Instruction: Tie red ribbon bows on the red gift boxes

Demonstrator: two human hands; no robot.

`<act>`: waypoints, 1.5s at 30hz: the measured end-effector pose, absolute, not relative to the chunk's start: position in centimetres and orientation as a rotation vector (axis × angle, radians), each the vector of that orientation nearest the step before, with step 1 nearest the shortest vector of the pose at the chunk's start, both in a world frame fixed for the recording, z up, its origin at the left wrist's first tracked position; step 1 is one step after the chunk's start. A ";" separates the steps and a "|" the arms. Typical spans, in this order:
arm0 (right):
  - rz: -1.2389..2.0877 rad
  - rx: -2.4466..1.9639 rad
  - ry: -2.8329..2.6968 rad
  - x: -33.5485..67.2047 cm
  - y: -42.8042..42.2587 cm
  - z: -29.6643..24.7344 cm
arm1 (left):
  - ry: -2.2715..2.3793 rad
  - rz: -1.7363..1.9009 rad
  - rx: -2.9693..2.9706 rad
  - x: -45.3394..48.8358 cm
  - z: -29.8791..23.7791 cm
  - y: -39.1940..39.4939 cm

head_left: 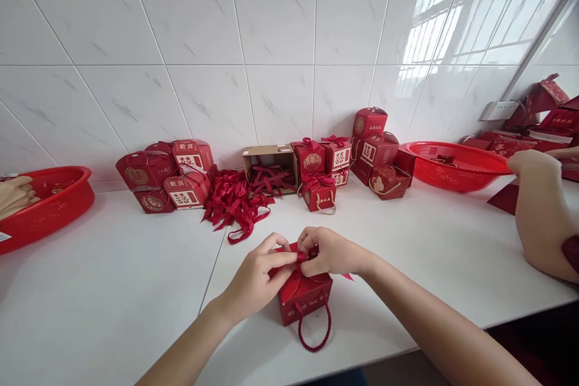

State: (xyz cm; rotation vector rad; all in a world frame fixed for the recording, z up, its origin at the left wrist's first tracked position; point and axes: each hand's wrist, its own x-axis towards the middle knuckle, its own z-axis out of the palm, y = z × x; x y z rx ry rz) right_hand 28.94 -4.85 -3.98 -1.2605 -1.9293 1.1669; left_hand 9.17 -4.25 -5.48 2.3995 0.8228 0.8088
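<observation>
A small red gift box point(307, 298) with gold lettering stands on the white table in front of me, its dark red rope handle point(315, 350) hanging down the near side. Over its lid, my left hand point(260, 274) and my right hand point(328, 251) meet with their fingers pinched together. Between the fingertips shows a red ribbon point(301, 257), gripped from both sides. A pink-red ribbon end sticks out under my right wrist. The far part of the lid is hidden behind my hands.
Loose red ribbons point(233, 199) lie beside an open cardboard box point(269, 154) holding more. Red gift boxes point(187, 172) stand along the tiled wall, with others point(375, 148) farther right. Red baskets point(54, 217) point(456, 178) flank me; another person's hand point(18, 196) and arm point(540, 211) are beside them.
</observation>
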 end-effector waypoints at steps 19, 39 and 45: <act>0.969 -1.376 -1.943 30.9 -5.7 -5.0 | 1.082 0.711 2.113 5.7 -4.6 -4.9; 0.954 -1.445 -2.082 30.3 -7.1 -3.8 | 1.179 0.755 3.014 5.0 -5.5 -3.3; 0.835 -1.420 -2.200 30.8 -7.3 -3.3 | 1.147 0.768 3.105 4.9 -6.0 -3.4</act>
